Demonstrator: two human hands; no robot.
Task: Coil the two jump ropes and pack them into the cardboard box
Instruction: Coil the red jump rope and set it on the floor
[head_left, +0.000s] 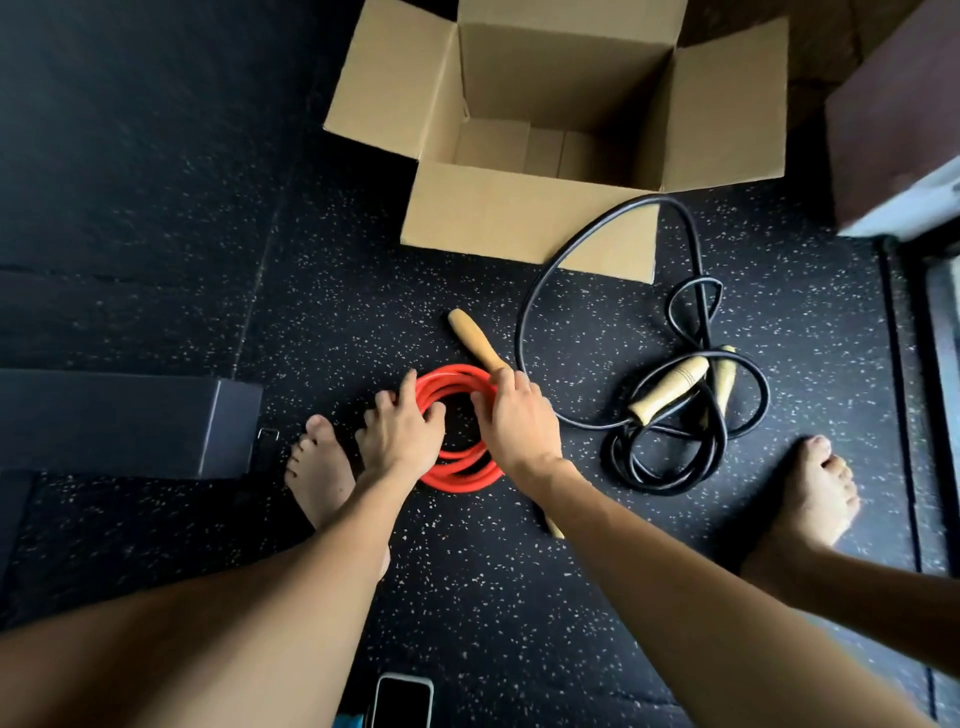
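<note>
Gripping the red rope coil (457, 415) with both hands, left (402, 434) and right (514, 423), I'm risking loops springing loose if either slackens.

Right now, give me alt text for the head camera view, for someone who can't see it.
Two bare hands, left hand and right hand, grip a coiled red jump rope on a speckled black floor. A black jump rope with wooden handles lies loose to the right, below an open, empty cardboard box.
</note>
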